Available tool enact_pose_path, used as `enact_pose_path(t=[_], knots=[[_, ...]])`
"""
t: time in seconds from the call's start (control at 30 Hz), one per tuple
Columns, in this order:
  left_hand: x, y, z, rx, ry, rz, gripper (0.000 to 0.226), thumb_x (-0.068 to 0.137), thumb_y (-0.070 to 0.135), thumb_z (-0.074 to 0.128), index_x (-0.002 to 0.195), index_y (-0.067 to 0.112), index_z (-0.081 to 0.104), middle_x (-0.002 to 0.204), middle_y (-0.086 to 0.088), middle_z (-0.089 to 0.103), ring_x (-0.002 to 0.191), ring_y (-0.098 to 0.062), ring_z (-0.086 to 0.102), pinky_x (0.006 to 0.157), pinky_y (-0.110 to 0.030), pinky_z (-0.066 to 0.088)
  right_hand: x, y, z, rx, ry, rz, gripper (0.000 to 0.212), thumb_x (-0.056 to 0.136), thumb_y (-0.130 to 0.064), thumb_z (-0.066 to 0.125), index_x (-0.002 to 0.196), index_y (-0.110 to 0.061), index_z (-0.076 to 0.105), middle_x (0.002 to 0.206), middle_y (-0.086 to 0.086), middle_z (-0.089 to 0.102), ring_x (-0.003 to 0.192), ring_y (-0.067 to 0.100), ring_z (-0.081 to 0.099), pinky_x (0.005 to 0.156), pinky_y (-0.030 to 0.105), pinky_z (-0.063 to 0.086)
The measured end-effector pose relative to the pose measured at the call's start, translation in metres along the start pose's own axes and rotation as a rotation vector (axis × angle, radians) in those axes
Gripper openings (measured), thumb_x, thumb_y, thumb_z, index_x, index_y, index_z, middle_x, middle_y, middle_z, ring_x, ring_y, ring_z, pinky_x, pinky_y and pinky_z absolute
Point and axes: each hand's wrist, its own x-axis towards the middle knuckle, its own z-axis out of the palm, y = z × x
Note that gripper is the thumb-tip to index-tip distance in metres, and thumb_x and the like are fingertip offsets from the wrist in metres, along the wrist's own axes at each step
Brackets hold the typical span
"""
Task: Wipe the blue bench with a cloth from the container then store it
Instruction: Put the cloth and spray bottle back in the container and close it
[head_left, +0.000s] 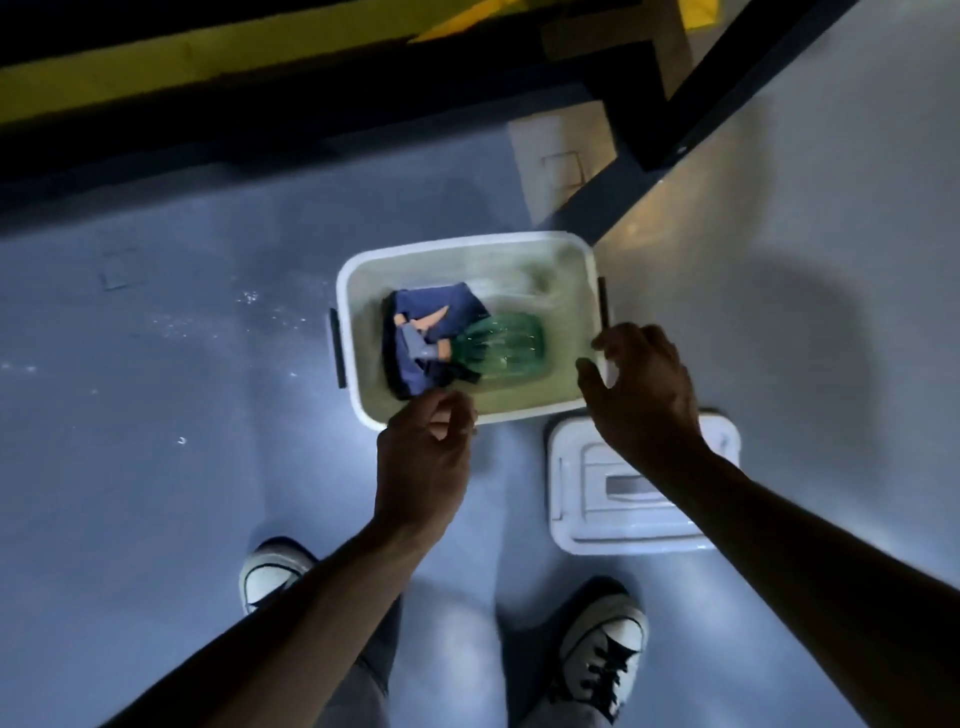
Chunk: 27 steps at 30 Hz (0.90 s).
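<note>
An open white container (358, 270) with dark side clips stands on the blue-grey floor in front of me. Inside lie a folded dark blue cloth (415, 358) and a green spray bottle (506, 345) on its side, its nozzle resting on the cloth. My left hand (423, 457) hovers at the container's near rim, fingers loosely curled with nothing in them. Fingers spread, my right hand (644, 384) hangs over the container's near right corner and holds nothing.
The container's white lid (587, 519) lies on the floor at the near right, partly under my right forearm. My two white shoes (272, 571) stand close below. A dark frame (649, 130) and a yellow-striped edge (156, 78) run along the far side.
</note>
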Motion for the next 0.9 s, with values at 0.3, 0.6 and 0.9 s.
enact_pose_path(t=[0.3, 0.6, 0.9], knots=[[-0.045, -0.047, 0.108, 0.315, -0.185, -0.140, 0.016, 0.099, 0.026, 0.061, 0.107, 0.017, 0.071, 0.095, 0.003, 0.075, 0.096, -0.020, 0.072, 0.073, -0.018, 0.046, -0.051, 0.178, -0.008, 0.194, -0.225, 0.688, 0.028, 0.089, -0.033, 0.069, 0.111, -0.018, 0.064, 0.115, 0.008, 0.070, 0.110, 0.029, 0.065, 0.100, 0.040, 0.050], [-0.023, -0.128, 0.177, 0.479, -0.118, -0.178, 0.019, 0.082, 0.029, 0.062, 0.097, 0.018, 0.064, 0.099, -0.005, 0.072, 0.090, -0.025, 0.072, 0.073, -0.028, 0.052, -0.042, 0.264, 0.043, 0.132, -0.248, 0.817, 0.058, 0.088, -0.035, 0.065, 0.135, -0.006, 0.045, 0.134, 0.022, 0.051, 0.119, 0.044, 0.054, 0.101, 0.048, 0.049], [-0.037, -0.097, 0.165, 0.344, -0.060, -0.248, 0.024, 0.090, 0.015, 0.066, 0.113, 0.015, 0.066, 0.100, 0.006, 0.068, 0.078, -0.003, 0.062, 0.069, -0.014, 0.044, -0.051, 0.257, 0.028, 0.169, -0.222, 0.819, 0.043, 0.087, -0.032, 0.064, 0.123, -0.014, 0.048, 0.126, 0.016, 0.052, 0.102, 0.037, 0.057, 0.094, 0.046, 0.051]])
